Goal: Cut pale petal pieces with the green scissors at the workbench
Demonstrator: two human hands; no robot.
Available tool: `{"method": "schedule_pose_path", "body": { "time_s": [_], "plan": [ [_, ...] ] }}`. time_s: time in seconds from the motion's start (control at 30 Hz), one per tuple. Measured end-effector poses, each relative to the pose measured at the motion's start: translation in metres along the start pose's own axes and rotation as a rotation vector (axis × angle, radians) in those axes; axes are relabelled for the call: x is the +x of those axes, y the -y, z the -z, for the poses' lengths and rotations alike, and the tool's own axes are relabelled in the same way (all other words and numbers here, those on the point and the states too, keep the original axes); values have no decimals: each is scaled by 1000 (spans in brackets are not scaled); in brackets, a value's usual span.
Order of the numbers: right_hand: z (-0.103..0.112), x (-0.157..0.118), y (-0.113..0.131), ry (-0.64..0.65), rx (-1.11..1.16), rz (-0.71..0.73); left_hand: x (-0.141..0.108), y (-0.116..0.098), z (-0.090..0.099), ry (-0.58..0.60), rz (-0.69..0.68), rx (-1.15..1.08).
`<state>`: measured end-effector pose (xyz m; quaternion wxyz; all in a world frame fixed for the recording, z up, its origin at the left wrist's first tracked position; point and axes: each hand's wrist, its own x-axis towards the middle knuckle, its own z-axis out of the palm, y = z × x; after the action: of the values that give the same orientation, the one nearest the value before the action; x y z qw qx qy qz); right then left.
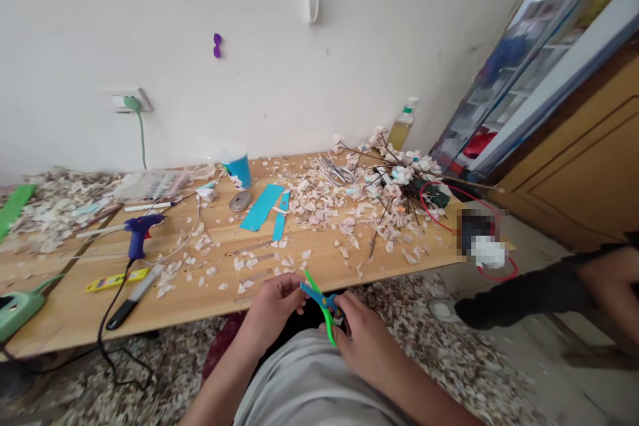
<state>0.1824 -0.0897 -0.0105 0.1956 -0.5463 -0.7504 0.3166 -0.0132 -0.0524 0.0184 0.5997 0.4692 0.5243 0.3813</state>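
Note:
My right hand grips the handles of small blue and green scissors, held just below the front edge of a low wooden table. The green blade points up towards the table edge. My left hand has its fingers pinched at the scissor blades; whatever small thing it holds is too small to make out. Both hands sit over my lap, above a grey shirt.
On the table lie a blue glue gun, blue paper strips, a blue cup, metal scissors, a utility knife and flowered twigs. Pale scraps cover table and floor. Another person's dark-sleeved arm reaches in at right.

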Motion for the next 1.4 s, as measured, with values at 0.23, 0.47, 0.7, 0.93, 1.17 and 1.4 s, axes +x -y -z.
{"method": "schedule_pose_path", "body": {
  "time_s": [0.23,0.47,0.7,0.93,1.17,1.4],
  "plan": [
    [-3,3,-3,2,-62,-14,2,-2,6,75,16,20],
    [-3,5,-12,-21,12,3,-4,-10,15,131,8,39],
    [-2,0,-3,-11,34,32,-4,-1,13,58,-57,34],
    [-6,0,-2,-58,-19,74,-6,-4,2,16,-16,-41],
    [-8,-1,-2,-47,-55,52,-4,-8,1,-5,-42,4],
    [-9,3,-1,-9,-72,15,1,1,6,-35,-33,-13]
  ]
}}
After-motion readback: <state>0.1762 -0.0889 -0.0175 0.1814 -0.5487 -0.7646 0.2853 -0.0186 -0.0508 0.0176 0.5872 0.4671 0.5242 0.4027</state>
